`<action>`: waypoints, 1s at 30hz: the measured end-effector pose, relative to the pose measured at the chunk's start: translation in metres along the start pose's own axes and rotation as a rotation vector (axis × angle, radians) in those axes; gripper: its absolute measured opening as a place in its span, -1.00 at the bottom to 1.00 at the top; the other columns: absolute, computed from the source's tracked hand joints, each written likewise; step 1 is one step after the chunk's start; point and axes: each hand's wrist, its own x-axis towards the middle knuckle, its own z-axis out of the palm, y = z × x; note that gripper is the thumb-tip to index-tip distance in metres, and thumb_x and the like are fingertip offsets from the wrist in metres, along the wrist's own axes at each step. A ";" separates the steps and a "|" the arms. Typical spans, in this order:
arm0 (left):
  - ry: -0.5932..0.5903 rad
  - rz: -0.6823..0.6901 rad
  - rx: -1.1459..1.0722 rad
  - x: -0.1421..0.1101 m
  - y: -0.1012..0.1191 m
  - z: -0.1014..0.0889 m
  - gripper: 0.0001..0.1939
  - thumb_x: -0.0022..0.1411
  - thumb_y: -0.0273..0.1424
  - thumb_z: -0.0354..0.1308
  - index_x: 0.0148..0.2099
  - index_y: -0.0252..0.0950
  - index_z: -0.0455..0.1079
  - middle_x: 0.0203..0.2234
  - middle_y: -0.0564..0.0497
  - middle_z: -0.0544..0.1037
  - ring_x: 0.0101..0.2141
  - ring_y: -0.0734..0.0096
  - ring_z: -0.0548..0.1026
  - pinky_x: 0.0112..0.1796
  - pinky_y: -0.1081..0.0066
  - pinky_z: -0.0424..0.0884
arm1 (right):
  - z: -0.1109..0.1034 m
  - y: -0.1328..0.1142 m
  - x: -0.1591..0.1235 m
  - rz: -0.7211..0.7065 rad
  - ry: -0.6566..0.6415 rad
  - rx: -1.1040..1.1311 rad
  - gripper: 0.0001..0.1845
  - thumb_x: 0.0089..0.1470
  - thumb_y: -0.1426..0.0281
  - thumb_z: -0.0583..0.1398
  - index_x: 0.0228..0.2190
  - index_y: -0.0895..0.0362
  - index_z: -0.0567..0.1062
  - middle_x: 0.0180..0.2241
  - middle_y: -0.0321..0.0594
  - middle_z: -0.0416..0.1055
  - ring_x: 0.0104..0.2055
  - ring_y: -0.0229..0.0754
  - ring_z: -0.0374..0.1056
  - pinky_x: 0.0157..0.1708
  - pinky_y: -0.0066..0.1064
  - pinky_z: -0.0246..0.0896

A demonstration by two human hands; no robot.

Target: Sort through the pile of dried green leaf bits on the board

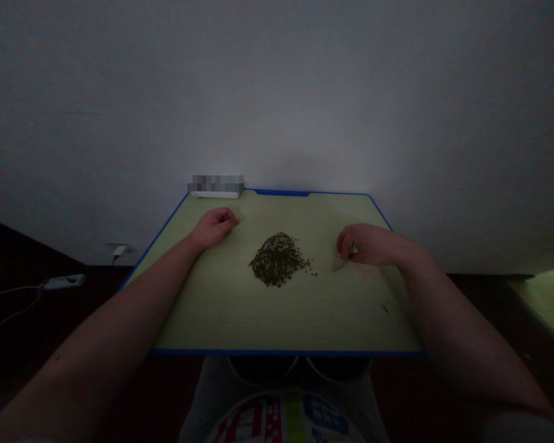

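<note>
A heap of small dark greenish-brown grains (277,259) lies mid-table, with several strays scattered off its right side. My left hand (215,226) rests on the tabletop, up and to the left of the heap. Its fingers are curled, thumb against forefinger, and anything inside is too small or hidden to make out. To the right of the heap, my right hand (364,242) is closed on a thin see-through piece of plastic (338,263), which looks like a small clear bag. Its lower corner hangs by the table surface; the rest is hidden by the fingers.
The pale table (277,320) has a blue rim and stands against a grey wall (277,92). A white box (216,193) sits at its back left corner. A small dark sliver (385,309) lies near the right edge. On the floor at left is a power strip (64,282) with cables.
</note>
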 end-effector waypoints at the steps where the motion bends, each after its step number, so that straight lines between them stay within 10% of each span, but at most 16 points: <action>1: 0.004 -0.003 0.005 0.000 0.001 0.000 -0.76 -0.01 -0.21 0.11 -0.49 -0.28 0.26 -0.75 0.18 0.20 -0.67 0.58 0.15 -0.59 0.49 0.05 | -0.001 0.001 -0.002 0.010 -0.012 0.009 -0.76 -0.28 0.61 0.20 -0.52 0.10 0.59 -0.32 -0.22 0.51 -0.31 -0.16 0.38 -0.26 -0.39 0.21; 11: -0.008 -0.002 0.022 -0.001 0.002 0.000 -0.75 -0.01 -0.20 0.11 -0.50 -0.28 0.25 -0.75 0.17 0.21 -0.66 0.58 0.15 -0.58 0.49 0.07 | 0.007 -0.012 0.011 0.125 0.386 0.141 -0.66 -0.01 0.40 0.14 -0.14 0.16 0.47 -0.38 -0.20 0.49 -0.35 -0.21 0.36 -0.33 -0.42 0.18; 30: 0.006 -0.007 0.004 -0.001 0.005 0.001 -0.76 -0.02 -0.22 0.12 -0.50 -0.29 0.25 -0.76 0.18 0.21 -0.68 0.59 0.15 -0.59 0.49 0.07 | 0.024 -0.022 0.028 0.096 0.134 0.148 -0.60 -0.16 0.52 0.11 -0.22 0.19 0.54 -0.40 -0.20 0.49 -0.42 -0.23 0.34 -0.40 -0.46 0.16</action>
